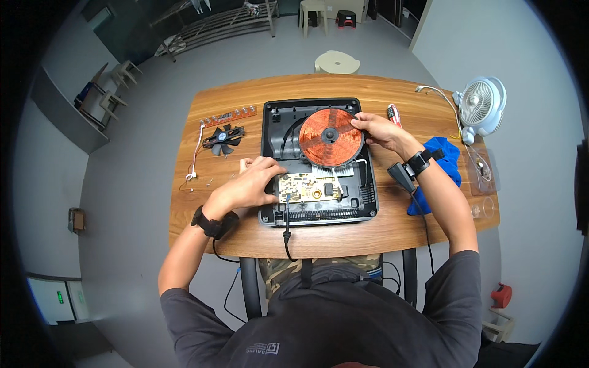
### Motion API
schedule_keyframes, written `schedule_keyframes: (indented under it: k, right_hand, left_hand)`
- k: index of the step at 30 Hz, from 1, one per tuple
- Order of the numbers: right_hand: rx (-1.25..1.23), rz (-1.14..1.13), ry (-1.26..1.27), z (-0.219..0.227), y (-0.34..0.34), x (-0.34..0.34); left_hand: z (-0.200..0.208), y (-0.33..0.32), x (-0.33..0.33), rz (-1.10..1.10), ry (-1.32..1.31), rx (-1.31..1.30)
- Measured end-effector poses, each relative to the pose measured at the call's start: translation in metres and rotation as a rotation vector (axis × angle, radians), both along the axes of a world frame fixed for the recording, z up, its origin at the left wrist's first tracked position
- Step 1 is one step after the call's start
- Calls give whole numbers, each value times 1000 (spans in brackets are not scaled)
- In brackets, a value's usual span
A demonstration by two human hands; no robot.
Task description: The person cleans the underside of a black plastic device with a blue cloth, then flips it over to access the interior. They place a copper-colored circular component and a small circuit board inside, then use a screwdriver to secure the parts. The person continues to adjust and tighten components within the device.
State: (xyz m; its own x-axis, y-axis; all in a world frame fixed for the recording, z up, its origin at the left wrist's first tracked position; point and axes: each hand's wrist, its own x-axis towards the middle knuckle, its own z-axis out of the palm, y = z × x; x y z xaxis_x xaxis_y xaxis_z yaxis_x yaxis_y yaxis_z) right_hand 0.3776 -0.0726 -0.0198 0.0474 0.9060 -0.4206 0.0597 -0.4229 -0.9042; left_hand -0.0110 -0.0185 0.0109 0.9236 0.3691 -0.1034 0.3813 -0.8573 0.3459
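Observation:
My right hand [381, 131] pinches the right rim of a round copper induction coil [316, 142], thumb on top. The coil is dark-striped with a black hub and lies over the upper right of an open black cooker housing [283, 153]. My left hand [253, 183] grips the left edge of a pale circuit board [300, 189], index finger at its upper corner and thumb at its lower side. A finned metal heat sink [334, 172] shows between coil and board, partly covered by the coil. A black power cord [287, 236] runs from the board over the housing's front edge.
Left of the housing lie a black fan [224, 140], a narrow board strip [228, 115] with a cable, and small screws [210, 182]. To the right are a red-and-white tool [394, 115], a blue cloth [450, 161], a clear tray [483, 168] and a small fan [481, 104].

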Motion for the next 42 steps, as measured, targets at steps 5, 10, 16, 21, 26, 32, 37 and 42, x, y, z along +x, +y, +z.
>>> schedule_keyframes:
  k: [5, 10, 16, 21, 26, 32, 37, 42]
  right_hand:
    - [-14, -18, -64, 5, 1, -6]
    - [55, -11, -364, 0, 5, -8]
    - [263, 22, -939, -7, 5, -19]
    - [233, 47, -951, 10, 0, -26]
    - [293, -2, -997, 11, -5, -28]
    - [403, 23, -1072, 3, -7, -24]
    - [463, -49, -1028, 5, -6, -7]
    - [326, -277, -1201, 5, -15, 53]
  left_hand:
    - [-10, -9, -1, 9, -5, 55]
    - [-15, -10, 4, -9, -23, 47]
    - [-19, -12, 9, 22, -81, -2]
    - [-22, -13, 10, 31, -84, -1]
    - [-20, -12, 12, 34, -71, -25]
    - [-23, -13, 10, 34, -62, -10]
    - [-22, -13, 5, 29, -100, -37]
    - [-24, -10, 1, -4, -139, -56]
